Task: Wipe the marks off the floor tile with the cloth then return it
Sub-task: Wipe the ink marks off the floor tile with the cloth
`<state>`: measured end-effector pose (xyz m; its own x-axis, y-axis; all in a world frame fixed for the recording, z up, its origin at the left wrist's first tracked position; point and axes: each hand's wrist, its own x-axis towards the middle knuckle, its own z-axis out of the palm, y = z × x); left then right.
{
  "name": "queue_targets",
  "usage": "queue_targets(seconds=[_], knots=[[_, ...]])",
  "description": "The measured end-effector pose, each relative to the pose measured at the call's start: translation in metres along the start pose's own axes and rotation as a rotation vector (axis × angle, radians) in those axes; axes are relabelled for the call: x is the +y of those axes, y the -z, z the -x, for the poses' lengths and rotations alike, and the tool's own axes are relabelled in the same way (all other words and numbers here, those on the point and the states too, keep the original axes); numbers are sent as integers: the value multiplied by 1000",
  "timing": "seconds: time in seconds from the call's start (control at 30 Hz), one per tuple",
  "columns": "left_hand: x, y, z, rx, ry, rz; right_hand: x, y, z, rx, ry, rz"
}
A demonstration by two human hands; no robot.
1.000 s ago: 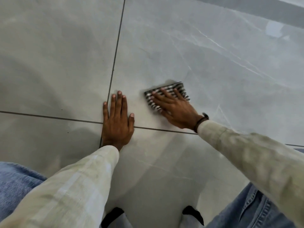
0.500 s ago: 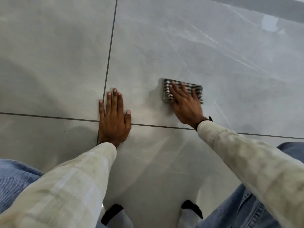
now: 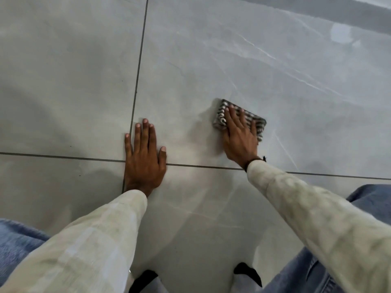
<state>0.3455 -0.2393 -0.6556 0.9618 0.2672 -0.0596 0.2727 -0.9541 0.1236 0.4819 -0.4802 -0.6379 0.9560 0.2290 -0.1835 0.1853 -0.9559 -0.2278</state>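
A folded black-and-white striped cloth (image 3: 257, 122) lies flat on the large grey floor tile (image 3: 222, 60). My right hand (image 3: 240, 137) presses down on the cloth with its fingers spread over it, covering most of its near half. My left hand (image 3: 145, 155) rests palm-down on the floor, fingers together, straddling the crossing of the dark grout lines. It holds nothing. No distinct marks show on the tile around the cloth; only pale veins run through it.
Dark grout lines (image 3: 138, 66) split the floor into big tiles. My knees in blue jeans (image 3: 17, 240) sit at the lower left and right edges, with dark-toed socks (image 3: 246, 271) at the bottom. A darker skirting band (image 3: 317, 9) crosses the top right.
My right hand has slid the cloth to the right and slightly away across the tile, turning it as it went. My left hand has stayed planted at the grout crossing.
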Motion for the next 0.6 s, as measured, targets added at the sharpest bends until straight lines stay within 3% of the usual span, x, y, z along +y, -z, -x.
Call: queue_targets(seconds=[0.1,0.23,0.3,0.43,0.6], knots=[[0,0,-1,4,8,10,-33,-14,33,40,-68,-14],[-1,-2,-1,25,-6,22,-78,-17,12,-40,306,27],[-2,-4,0,21,-5,15,-71,-11,-21,-38,399,82],[-3,-7,0,13,-14,13,-17,7,-46,81,180,94],[-4,-10,1,8,-19,-3,10,7,28,99,-35,163]])
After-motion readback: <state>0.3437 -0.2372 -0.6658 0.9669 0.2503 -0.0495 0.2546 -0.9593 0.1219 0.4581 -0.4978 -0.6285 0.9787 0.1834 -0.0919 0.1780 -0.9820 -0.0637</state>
